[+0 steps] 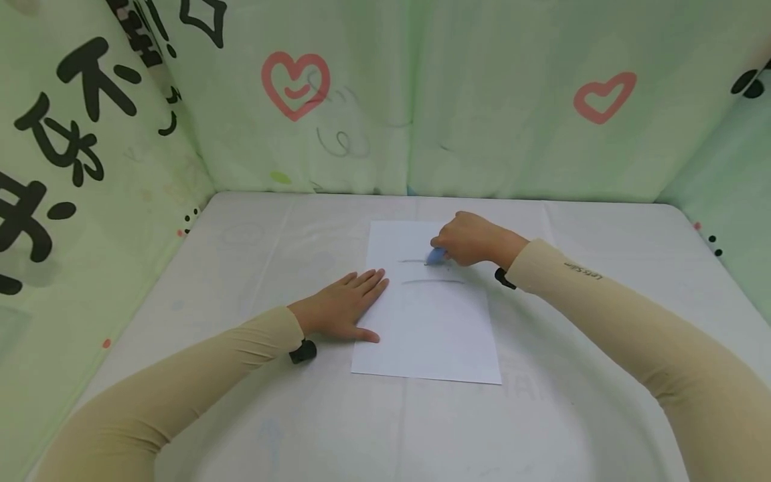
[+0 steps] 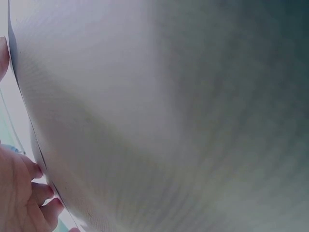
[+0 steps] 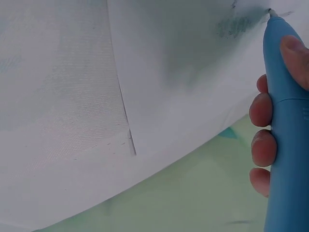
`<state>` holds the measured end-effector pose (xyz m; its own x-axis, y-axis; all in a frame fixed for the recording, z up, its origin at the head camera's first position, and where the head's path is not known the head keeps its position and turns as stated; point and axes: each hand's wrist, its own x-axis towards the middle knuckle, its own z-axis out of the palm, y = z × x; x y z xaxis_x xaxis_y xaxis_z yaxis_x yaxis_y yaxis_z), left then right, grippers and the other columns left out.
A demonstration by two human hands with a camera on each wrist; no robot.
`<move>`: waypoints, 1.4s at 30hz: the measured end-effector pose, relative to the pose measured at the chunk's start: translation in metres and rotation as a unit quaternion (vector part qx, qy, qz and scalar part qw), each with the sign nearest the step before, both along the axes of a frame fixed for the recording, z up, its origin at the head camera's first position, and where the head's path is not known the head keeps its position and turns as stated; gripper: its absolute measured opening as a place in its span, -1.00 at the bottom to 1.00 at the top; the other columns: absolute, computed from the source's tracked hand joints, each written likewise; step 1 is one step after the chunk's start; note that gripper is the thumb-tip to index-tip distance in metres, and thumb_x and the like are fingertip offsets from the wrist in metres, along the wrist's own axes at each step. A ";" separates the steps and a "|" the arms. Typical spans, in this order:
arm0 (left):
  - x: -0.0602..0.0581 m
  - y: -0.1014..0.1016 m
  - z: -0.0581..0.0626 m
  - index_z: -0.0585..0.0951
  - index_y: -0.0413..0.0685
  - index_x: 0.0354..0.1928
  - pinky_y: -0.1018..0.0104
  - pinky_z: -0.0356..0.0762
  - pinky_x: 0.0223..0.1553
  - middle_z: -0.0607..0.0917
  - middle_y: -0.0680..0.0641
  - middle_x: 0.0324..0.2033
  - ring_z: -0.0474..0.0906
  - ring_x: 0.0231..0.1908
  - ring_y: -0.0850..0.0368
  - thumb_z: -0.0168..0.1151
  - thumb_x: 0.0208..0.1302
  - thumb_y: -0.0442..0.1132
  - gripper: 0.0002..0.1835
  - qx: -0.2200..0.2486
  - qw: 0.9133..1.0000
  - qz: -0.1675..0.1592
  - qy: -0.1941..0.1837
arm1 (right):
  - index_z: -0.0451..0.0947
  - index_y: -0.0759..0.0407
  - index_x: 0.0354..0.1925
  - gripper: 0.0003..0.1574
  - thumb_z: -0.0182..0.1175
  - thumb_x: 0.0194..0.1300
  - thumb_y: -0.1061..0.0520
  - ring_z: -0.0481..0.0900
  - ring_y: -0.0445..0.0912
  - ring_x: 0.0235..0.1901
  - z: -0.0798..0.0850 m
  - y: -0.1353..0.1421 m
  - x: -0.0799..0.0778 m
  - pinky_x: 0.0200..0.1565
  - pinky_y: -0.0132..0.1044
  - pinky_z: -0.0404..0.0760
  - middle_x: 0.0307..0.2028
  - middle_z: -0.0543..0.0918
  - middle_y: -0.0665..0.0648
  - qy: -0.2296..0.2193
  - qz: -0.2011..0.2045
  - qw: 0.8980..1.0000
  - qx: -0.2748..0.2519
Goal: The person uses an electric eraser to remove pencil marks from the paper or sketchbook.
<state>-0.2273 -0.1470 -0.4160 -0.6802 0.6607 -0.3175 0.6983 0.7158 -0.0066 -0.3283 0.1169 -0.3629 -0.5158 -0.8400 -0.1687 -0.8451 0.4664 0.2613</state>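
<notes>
Over the paper's (image 1: pixel 421 335) far half, the right hand (image 1: pixel 472 239) grips a blue pen-shaped tool (image 1: pixel 436 256); its long axis slants leftward to a tip at the upper line (image 1: pixel 411 261); the left hand (image 1: pixel 343 306), farther from that line, lies spread across the paper's left edge.

Long beige sleeves (image 1: pixel 199 375), dark lettering (image 1: pixel 583 270) on the right one, small black devices (image 1: pixel 303 352) at both cuffs (image 1: pixel 290 323)

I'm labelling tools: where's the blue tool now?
In the head view, the blue tool is in the right hand, over the upper half of the white paper, near dark lines.
</notes>
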 end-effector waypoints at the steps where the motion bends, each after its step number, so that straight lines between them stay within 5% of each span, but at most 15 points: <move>1: 0.000 0.000 0.000 -0.18 -0.10 0.48 0.01 -0.11 0.46 -0.16 -0.11 0.50 -0.23 0.50 0.00 -0.13 0.15 0.49 0.10 0.000 1.000 0.000 0.000 | 0.51 0.10 -0.45 -0.84 0.30 0.14 0.09 0.32 -0.18 -0.64 0.000 0.000 0.000 -0.44 -0.23 0.31 -0.66 0.54 -0.01 0.001 -0.002 1.000 0.003; 42: 0.001 0.000 0.005 -0.17 -0.11 0.48 0.00 -0.12 0.46 -0.16 -0.12 0.50 -0.22 0.50 -0.01 -0.10 0.16 0.48 0.09 0.007 1.000 0.006 -0.010 | 0.51 0.09 -0.45 -0.84 0.28 0.16 0.08 0.30 -0.18 -0.63 0.001 -0.005 -0.005 -0.48 -0.29 0.17 -0.67 0.53 0.00 -0.011 -0.023 1.000 0.005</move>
<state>-0.2259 -0.1469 -0.4112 -0.6814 0.6578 -0.3210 0.6902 0.7234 0.0172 -0.3330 0.1118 -0.3621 -0.5503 -0.8132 -0.1895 -0.8282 0.5028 0.2477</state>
